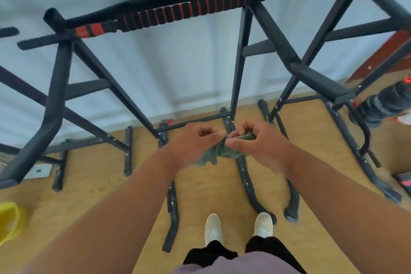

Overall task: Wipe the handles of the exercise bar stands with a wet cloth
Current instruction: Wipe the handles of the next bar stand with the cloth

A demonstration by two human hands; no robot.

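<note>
Both hands at chest height in front of the body, bunching a grey-green cloth (pixel 219 151) between them. Left hand (pixel 195 142) curled, pinching one end with thumb and forefinger; right hand (pixel 255 142) likewise curled round the other end, the rest hanging crumpled below. Above and ahead, well apart from either hand, the padded handle (pixel 178 12) of the exercise bar stand (pixel 239 69), long axis running left to right across the view, slightly rising to the right. Black foam ringed with red bands, solid red-and-black grips at each end. Left hand somewhat nearer its middle stretch; next reach probably upward and forward. Second stand (pixel 311 42) further right.
</note>
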